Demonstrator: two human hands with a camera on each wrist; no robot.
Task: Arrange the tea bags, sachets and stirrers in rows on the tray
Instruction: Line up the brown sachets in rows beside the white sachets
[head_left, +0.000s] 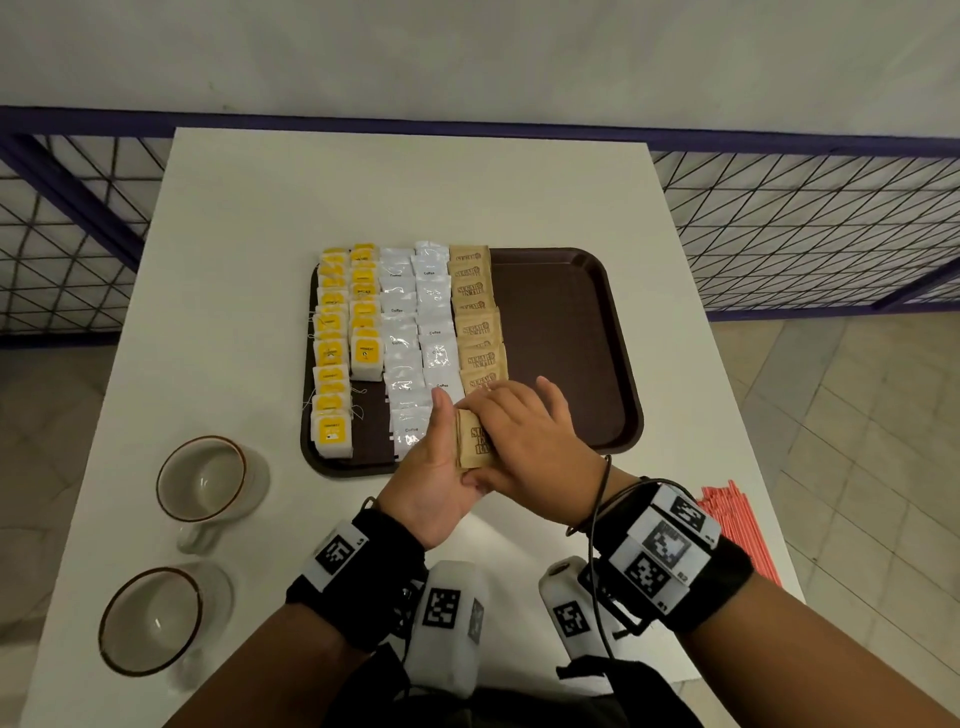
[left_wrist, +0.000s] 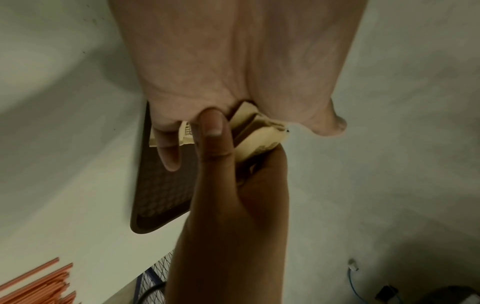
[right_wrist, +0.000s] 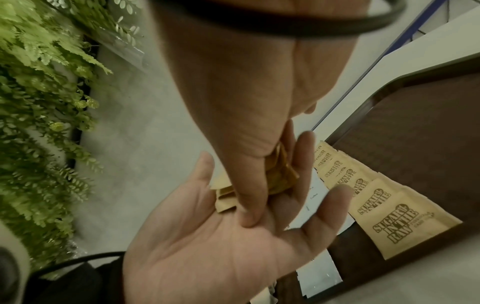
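Both wrists, strapped with black bands carrying printed markers, are hovering at the near edge of the brown tray (head_left: 566, 338), where the person is sorting brown sugar sachets. Cupped palm-up, the left hand (head_left: 434, 467) is cradling a small stack of brown sugar sachets (head_left: 475, 441), its fingers loosely bent around them so the pile stays put, serving as a handy supply. Reaching in from above, the right hand (head_left: 524, 441) is pinching the top sachet between thumb and fingers, apparently peeling one off to lay down. On the tray's left half, two rows of yellow tea bags (head_left: 332, 353), two rows of white coffee sachets (head_left: 415, 338) and one row of brown sugar sachets (head_left: 475, 317) are lying overlapped like shingles, probably to fit more in; the held stack seems meant to finish that brown row near the tray's front. Right of the tray, the orange stirrers (head_left: 737, 525) are waiting on the white table (head_left: 234, 260), while two empty mugs (head_left: 202, 480) are sitting left of the tray.
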